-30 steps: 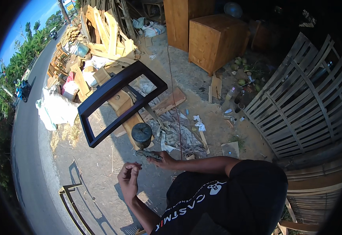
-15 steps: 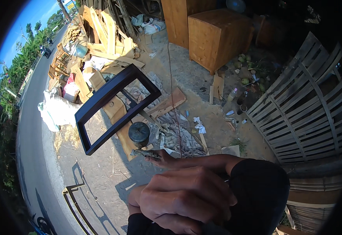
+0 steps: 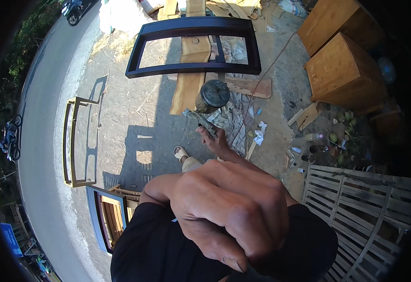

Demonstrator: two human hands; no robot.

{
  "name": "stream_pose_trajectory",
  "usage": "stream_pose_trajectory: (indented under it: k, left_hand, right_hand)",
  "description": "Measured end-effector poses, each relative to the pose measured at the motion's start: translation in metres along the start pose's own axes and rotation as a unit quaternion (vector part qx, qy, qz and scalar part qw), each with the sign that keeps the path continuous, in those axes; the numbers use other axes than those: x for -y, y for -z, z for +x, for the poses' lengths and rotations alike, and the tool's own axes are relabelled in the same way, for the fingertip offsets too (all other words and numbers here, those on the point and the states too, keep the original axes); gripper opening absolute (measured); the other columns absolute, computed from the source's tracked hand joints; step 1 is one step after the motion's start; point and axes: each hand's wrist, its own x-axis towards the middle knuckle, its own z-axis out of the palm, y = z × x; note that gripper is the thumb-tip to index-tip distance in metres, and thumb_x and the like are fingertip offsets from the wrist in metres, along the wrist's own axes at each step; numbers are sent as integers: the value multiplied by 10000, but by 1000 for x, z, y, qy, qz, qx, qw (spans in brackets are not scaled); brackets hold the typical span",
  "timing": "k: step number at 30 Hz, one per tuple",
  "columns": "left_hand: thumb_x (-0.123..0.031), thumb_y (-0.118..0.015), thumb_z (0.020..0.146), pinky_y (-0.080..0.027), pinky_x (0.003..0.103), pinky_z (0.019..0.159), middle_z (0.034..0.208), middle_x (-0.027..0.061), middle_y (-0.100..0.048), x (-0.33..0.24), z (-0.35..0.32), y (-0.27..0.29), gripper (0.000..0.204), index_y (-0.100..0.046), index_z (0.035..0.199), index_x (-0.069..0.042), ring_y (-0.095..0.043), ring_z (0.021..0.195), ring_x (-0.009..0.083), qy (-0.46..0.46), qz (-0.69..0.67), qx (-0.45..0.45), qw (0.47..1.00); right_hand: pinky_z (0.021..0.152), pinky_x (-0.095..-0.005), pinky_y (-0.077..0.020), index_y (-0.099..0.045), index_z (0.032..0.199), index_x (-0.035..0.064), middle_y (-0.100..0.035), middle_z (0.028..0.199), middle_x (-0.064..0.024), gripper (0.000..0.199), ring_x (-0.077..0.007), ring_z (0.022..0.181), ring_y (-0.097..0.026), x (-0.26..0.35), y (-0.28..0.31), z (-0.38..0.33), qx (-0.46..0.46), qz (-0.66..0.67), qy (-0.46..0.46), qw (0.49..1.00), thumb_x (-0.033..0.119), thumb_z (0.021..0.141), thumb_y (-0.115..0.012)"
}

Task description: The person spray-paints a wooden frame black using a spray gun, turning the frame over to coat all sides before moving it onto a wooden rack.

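Observation:
My right hand (image 3: 216,141) is wrapped round the handle of a grey spray gun (image 3: 201,121). A round cup with a dark lid (image 3: 215,93) sits at the gun's front and appears joined to it. Just beyond stands a dark-painted rectangular frame (image 3: 191,70) with one curved side and a crossbar. My left hand (image 3: 229,211) is large and close in front of the camera, fingers curled inward. Whatever its fingers hold is hidden behind the knuckles.
A wooden plank (image 3: 185,96) and crumpled cloth (image 3: 236,110) lie beneath the frame. Wooden cabinets (image 3: 332,70) stand at the right, above a slatted bamboo panel (image 3: 356,207). At left are a thin standing frame (image 3: 68,145), a blue-edged frame (image 3: 97,221) and a road with motorbikes (image 3: 11,138).
The view has turned, so the dark frame now lies level across the top. My right hand still grips the spray gun beside the plank's end. My left hand stays curled near the camera.

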Motion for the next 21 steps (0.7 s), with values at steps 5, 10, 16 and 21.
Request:
stream_pose_trajectory:
  k: [5,10,16,21]
  left_hand:
    - [-108,-690,950,-561,373,679,710,93,-693,-22,-3,15,212,-646,747,-66,-692,641,243,-12,94,-60,994]
    - [-127,-663,972,-563,381,700,711,95,-695,-38,-8,28,235,-655,747,-60,-700,655,244,-16,124,-82,989]
    - [-248,-602,1030,-557,361,654,776,176,-681,-34,-10,55,355,-657,801,18,-647,658,263,-97,63,12,993]
    - [-229,-604,1024,-556,420,786,745,114,-704,-41,-18,67,312,-696,794,-40,-709,716,268,32,74,38,996]
  right_hand:
    - [512,-286,-468,-691,1101,10,-593,625,-10,401,-86,532,-576,-6,-19,14,32,-15,-10,999,385,962,-692]
    - [514,-288,-466,-685,1134,5,-599,628,-8,382,-80,529,-570,-2,-33,25,50,-31,-13,998,341,955,-706]
    - [569,-304,-487,-707,1094,6,-639,680,-38,325,-102,599,-608,-4,-43,36,41,-72,47,995,302,961,-698]
    - [593,-320,-499,-698,1144,15,-687,741,-70,334,-118,646,-622,-3,-39,39,25,-79,62,995,289,953,-709]
